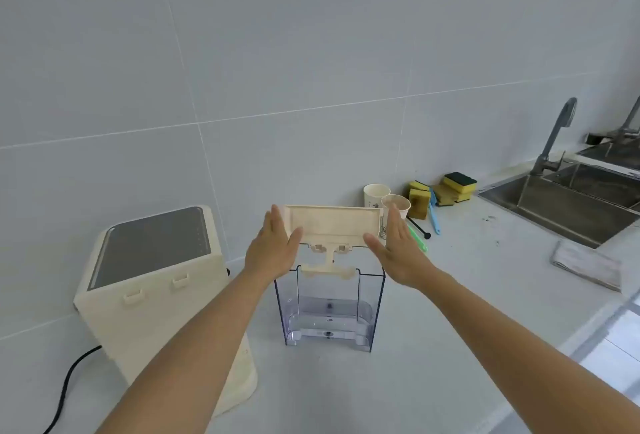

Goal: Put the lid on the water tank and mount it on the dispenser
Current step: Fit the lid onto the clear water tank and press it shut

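Note:
A cream lid (332,225) is held in the air between my two hands, tilted so its underside faces me, with a cream stem hanging from its lower edge. My left hand (273,250) presses the lid's left end, and my right hand (398,250) presses the right end. Directly below stands the clear, blue-tinted water tank (329,312), upright and open on the counter. The stem's lower end reaches the tank's rim. The cream dispenser (156,281), with a dark top panel, stands to the left of the tank.
Two paper cups (384,201), yellow sponges (440,191), and blue and green brushes (433,215) lie behind the tank on the right. A steel sink (568,205) with a faucet (554,135) is at the far right, a folded cloth (585,263) before it. A black cord (69,385) trails left of the dispenser.

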`<state>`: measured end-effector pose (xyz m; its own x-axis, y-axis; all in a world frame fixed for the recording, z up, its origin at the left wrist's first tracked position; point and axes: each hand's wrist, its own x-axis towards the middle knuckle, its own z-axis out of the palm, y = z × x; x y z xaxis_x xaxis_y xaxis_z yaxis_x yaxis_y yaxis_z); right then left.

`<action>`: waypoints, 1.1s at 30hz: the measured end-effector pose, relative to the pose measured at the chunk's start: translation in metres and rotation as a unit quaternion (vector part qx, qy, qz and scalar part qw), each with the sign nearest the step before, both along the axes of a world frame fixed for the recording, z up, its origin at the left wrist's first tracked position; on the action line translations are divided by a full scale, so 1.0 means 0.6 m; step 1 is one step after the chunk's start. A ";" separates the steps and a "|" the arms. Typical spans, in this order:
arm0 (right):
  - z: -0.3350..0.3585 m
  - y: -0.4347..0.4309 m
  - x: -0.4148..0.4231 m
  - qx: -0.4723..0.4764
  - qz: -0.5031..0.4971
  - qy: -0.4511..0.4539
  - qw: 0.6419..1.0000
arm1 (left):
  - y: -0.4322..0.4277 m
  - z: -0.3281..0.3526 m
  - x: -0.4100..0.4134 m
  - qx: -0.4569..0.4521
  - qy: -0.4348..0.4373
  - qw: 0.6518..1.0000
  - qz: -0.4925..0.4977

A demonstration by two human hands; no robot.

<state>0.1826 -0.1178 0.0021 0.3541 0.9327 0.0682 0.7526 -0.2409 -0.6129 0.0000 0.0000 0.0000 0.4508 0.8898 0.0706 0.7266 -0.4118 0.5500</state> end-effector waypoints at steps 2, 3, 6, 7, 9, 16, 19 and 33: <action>0.006 0.010 0.002 0.030 0.002 0.089 0.996 | 0.009 0.005 0.012 -0.083 -0.049 0.995 0.037; 0.009 0.015 0.003 0.039 0.000 0.126 0.991 | 0.015 0.006 0.019 -0.117 -0.072 0.989 0.053; 0.009 0.025 0.002 0.042 -0.011 0.216 0.975 | 0.027 0.014 0.032 -0.191 -0.122 0.971 0.071; 0.008 0.029 0.004 0.033 -0.021 0.232 0.972 | 0.033 0.013 0.034 -0.204 -0.130 0.968 0.072; 0.006 0.039 0.010 0.019 -0.038 0.254 0.966 | 0.041 0.013 0.037 -0.227 -0.139 0.961 0.069; 0.005 0.055 0.012 0.022 -0.064 0.312 0.948 | 0.053 0.019 0.039 -0.273 -0.197 0.939 0.075; 0.011 0.054 0.009 0.032 -0.068 0.316 0.946 | 0.055 0.021 0.036 -0.285 -0.218 0.930 0.079; -0.007 -0.001 -0.024 0.067 -0.126 0.254 0.957 | -0.008 -0.005 -0.011 -0.215 -0.325 0.915 0.101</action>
<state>0.1684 -0.1184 -0.0023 0.5857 0.8083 -0.0600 0.2776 -0.2695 -0.9221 -0.0068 -0.0047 -0.0027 0.2616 0.9589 -0.1103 0.2258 0.0503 0.9729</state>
